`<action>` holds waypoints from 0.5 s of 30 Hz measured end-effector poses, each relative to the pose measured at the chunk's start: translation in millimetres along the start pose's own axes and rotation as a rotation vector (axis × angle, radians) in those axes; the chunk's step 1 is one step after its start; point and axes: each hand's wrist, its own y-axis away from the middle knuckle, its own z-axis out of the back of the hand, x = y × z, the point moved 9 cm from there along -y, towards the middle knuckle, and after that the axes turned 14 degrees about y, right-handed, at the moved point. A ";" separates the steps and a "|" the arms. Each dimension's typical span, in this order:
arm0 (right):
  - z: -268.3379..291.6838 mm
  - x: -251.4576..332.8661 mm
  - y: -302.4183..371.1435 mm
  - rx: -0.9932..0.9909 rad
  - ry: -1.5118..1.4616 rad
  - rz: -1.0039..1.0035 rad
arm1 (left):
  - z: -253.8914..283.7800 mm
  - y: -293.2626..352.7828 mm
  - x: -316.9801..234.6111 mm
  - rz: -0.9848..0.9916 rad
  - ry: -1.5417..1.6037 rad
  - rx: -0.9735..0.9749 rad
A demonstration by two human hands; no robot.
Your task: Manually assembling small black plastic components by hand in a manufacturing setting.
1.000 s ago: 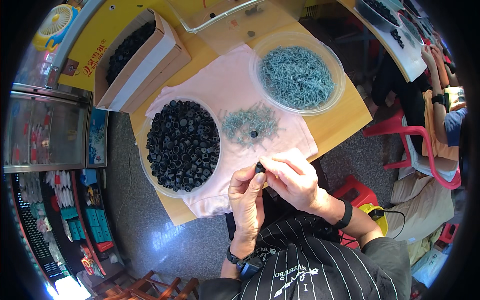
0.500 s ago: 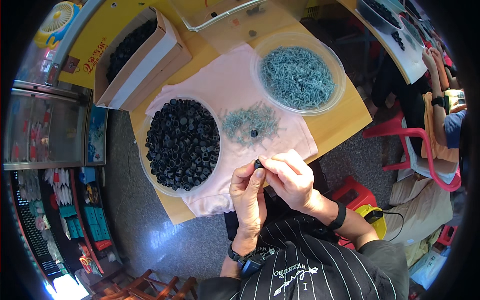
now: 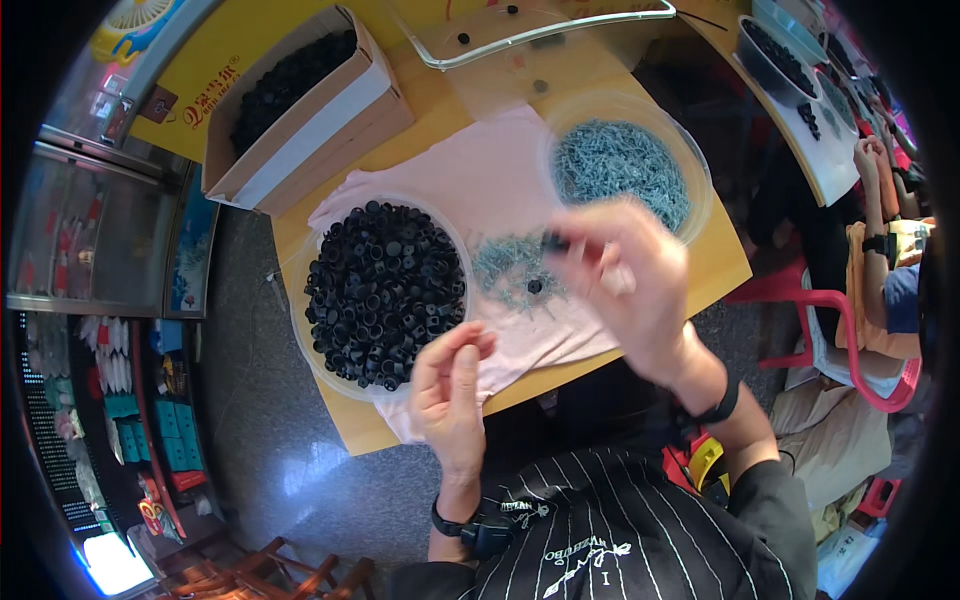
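Observation:
My right hand [image 3: 640, 285], smeared by motion, is raised over the loose pile of small screws [image 3: 505, 262]. A small black plastic cap [image 3: 555, 242] is pinched at its fingertips. My left hand [image 3: 452, 392] hovers by the near right rim of a round clear tub [image 3: 296, 325]; its fingers are loosely bent, the thumb stands apart, and nothing shows in them. Black plastic caps [image 3: 385, 290] fill that tub. Another black cap [image 3: 534, 287] lies at the edge of the screw pile, on a pink cloth [image 3: 450, 165]. Screws [image 3: 620, 165] fill a second round tub, partly behind my right hand.
An open cardboard box [image 3: 310, 130] of black parts stands at the back left. At the back is a clear plastic bin [image 3: 560, 38] with a few black bits. Right of the wooden table [image 3: 715, 265] stands a red plastic chair [image 3: 850, 330]; another person's hands [image 3: 868, 155] show beyond.
My hands have parted. The right one has moved forward and right over the screws, carrying the black cap; the left has shifted left and its fingers have loosened. The view has shifted slightly.

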 end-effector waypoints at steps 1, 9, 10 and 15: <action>8.5 -5.0 -21.2 -0.047 0.035 -0.015 | 6.1 -5.2 -4.7 -0.021 -0.053 -0.025; -6.9 -80.1 -169.9 -0.109 0.267 -0.170 | -42.0 -21.0 5.0 -0.112 -0.521 0.293; -10.9 -97.1 -178.5 -0.086 0.336 -0.166 | -52.5 -23.0 10.5 -0.111 -0.512 0.305; -7.1 -64.8 -158.7 -0.313 0.420 0.107 | -59.9 -28.8 31.3 -0.208 -0.708 0.318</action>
